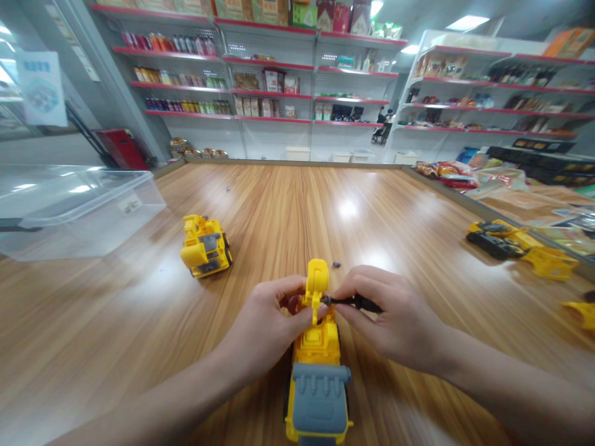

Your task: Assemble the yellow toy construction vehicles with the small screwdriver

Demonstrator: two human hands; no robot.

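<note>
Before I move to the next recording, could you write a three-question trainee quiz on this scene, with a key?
1. True or false: the right grip holds a dark slim tool against the yellow toy vehicle.

2. What colour is the large panel at that vehicle's near end?
A) Red
B) Grey
C) Green

3. Fill in: the clear plastic box is on the person's ____ side.

Key: 1. True. 2. B. 3. Left.

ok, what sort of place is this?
Probably a shop or a mock-up of one: red-edged white shelving, rows of small multicoloured bottles, and shiny red plastic packets at right.
</note>
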